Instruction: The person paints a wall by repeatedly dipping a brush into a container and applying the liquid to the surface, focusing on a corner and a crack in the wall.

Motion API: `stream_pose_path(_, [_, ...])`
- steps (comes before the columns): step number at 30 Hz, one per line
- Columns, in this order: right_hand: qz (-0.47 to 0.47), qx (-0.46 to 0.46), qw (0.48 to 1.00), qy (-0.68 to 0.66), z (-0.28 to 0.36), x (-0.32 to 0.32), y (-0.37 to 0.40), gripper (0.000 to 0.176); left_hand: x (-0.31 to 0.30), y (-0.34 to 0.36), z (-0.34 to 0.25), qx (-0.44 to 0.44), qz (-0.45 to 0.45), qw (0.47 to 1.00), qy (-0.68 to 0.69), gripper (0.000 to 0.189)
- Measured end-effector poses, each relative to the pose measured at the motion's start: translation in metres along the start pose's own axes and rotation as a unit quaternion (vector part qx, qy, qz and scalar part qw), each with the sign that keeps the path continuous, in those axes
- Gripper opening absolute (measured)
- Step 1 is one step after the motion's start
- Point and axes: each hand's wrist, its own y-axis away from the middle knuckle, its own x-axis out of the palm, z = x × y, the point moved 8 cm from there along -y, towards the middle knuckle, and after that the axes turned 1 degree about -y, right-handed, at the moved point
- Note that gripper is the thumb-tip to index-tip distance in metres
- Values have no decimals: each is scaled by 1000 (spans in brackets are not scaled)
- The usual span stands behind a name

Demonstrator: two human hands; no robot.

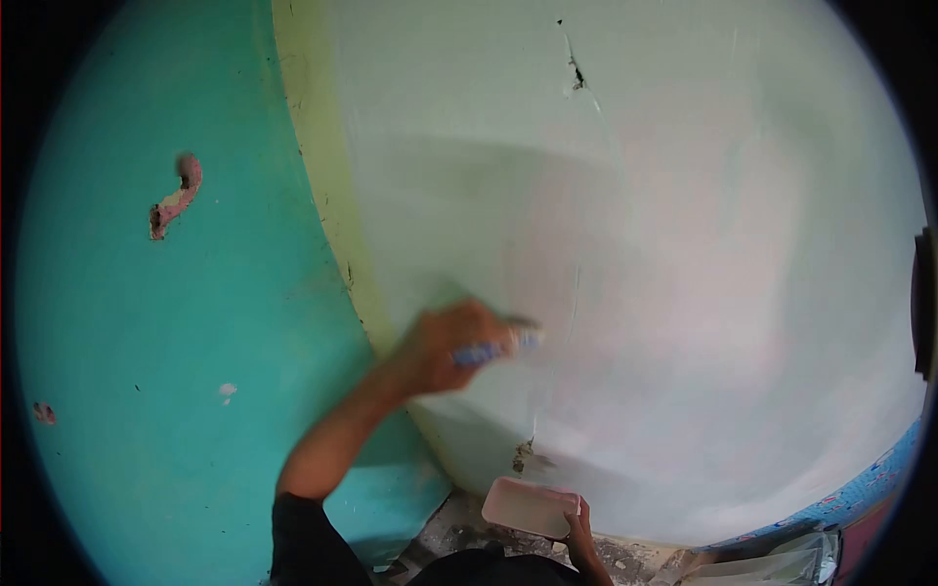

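My left hand [451, 342], blurred by motion, is closed around a paintbrush [479, 354] with a blue and white handle. The brush's head points right, close to the pale white-green wall [664, 410]. Low in the view, my right hand [580, 532] grips the right end of a pinkish rectangular tub [503, 493]. Pale liquid shows inside the tub, which is held near the foot of the wall.
A turquoise wall [195, 322] with chipped patches meets the pale wall along a yellow-green strip [337, 220]. Cracks [578, 76] and a hole [523, 455] mark the pale wall. At lower right are a blue patterned band [831, 503] and clear plastic sheeting [782, 565] by the stained floor [454, 523].
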Motion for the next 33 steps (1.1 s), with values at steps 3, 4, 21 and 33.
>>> stream_pose_path(3, [-1, 3, 1000, 3, -2, 0, 2, 59, -73, -73, -1, -14, -73, 997, 24, 14])
stream_pose_path(4, [-1, 5, 1000, 3, -3, -1, 3, 59, -99, -99, -9, 37, -94, 995, 21, 12])
stream_pose_path(21, [-28, -8, 1000, -7, 0, -28, 2, 63, -20, 6, -3, 252, -183, 889, -336, 25])
stream_pose_path(33, [-14, -68, 998, -7, 18, -46, -9, 63, 157, 217, -2, -47, 60, 996, -40, 33])
